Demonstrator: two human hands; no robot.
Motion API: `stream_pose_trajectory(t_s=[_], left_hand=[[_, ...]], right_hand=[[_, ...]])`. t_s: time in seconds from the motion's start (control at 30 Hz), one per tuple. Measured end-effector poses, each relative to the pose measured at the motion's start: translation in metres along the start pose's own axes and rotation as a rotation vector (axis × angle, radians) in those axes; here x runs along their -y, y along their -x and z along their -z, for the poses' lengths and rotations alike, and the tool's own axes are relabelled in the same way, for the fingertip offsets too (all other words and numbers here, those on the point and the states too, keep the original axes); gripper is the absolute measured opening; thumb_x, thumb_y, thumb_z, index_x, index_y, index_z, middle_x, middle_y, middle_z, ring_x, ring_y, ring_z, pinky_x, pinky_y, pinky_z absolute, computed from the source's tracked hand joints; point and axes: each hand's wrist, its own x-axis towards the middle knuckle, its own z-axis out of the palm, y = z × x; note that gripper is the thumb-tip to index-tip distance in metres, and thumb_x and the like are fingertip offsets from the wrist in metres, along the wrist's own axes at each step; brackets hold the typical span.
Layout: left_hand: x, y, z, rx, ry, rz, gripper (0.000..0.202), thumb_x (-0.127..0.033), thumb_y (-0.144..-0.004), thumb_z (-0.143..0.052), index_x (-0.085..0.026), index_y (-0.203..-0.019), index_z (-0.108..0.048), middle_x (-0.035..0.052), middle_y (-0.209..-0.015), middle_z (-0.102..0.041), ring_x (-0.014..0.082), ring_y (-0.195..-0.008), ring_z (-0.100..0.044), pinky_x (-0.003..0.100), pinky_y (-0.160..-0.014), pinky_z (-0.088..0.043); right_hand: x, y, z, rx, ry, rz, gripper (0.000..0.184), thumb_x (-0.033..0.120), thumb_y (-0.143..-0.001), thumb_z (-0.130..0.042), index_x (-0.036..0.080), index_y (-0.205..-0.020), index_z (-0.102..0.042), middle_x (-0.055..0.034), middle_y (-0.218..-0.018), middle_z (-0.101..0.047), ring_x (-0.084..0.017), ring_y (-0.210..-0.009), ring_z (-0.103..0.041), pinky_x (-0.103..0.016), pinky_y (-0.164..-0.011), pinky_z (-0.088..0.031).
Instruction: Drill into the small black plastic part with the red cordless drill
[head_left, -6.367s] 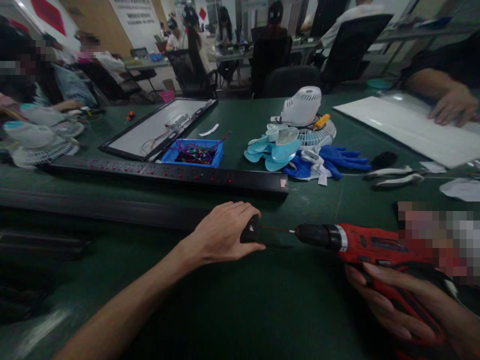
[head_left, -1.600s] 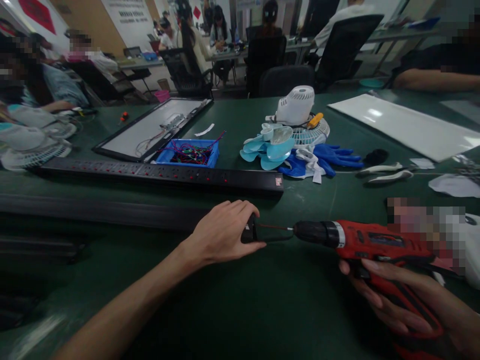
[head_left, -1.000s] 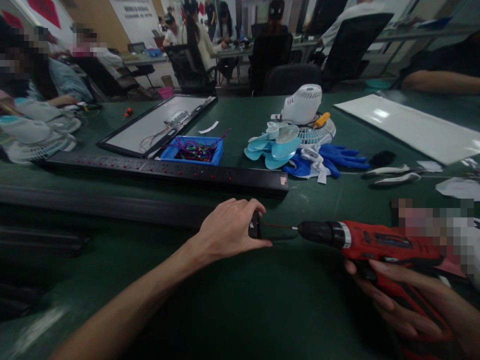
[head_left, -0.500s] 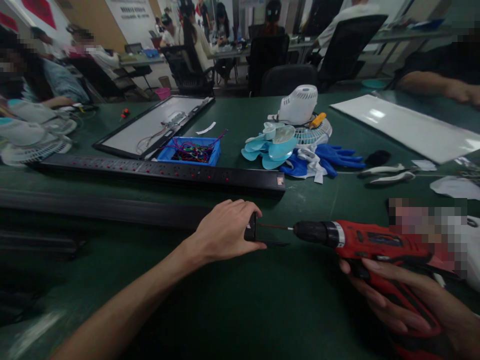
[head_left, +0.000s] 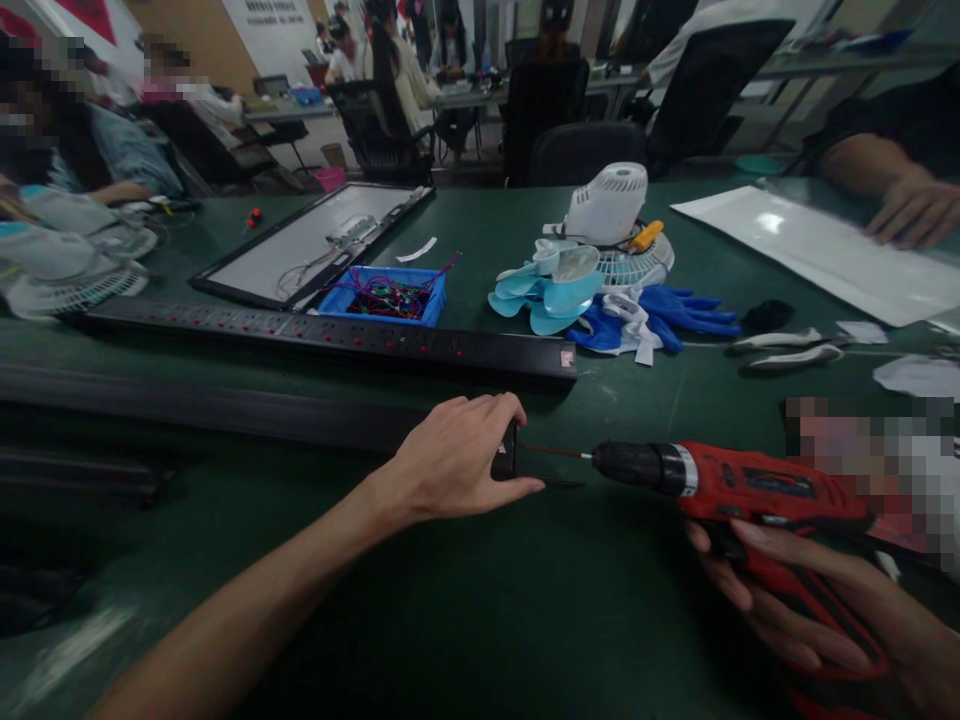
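while left hand still clamps the rail end, right hand keeps gripping the drill.

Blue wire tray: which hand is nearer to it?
Left. The left hand clamps the black bar, in front of the blue wire tray; the right hand grips the red drill, far to the lower right.

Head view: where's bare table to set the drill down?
Bare green table between left hand, gripping the black bar, and right hand below the drill; a smaller patch between power strip and pliers. Crowded behind: fan parts, gloves, blue bin.
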Motion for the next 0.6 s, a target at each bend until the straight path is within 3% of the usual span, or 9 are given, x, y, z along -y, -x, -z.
stream_pose_trajectory(t_s=[0.37,0.6], left_hand=[[0.0010,-0.0003,0.0041,0.062,0.013,0.002,0.055,-0.057,-0.089,-0.072,-0.019,-0.123,-0.050,0.0081,-0.114,-0.070,0.0268,-0.104,-0.069,0.041,-0.090,-0.053],[0.0023,-0.0027,-0.0004,0.034,-0.006,0.003,0.071,-0.065,-0.079,-0.080,-0.020,-0.124,-0.049,0.0077,-0.116,-0.069,0.0278,-0.105,-0.069,0.040,-0.088,-0.053]], right_hand=[[-0.0001,-0.0018,0.0010,0.022,-0.018,0.002,0.037,0.054,-0.061,-0.092,0.021,-0.076,-0.084,-0.0070,-0.055,-0.073,-0.003,-0.022,-0.042,-0.014,-0.028,-0.042],[-0.0061,-0.0034,0.0069,0.046,0.004,0.029,0.035,0.052,-0.071,-0.087,0.019,-0.078,-0.082,-0.0126,-0.076,-0.081,-0.001,-0.022,-0.043,-0.015,-0.029,-0.043]])
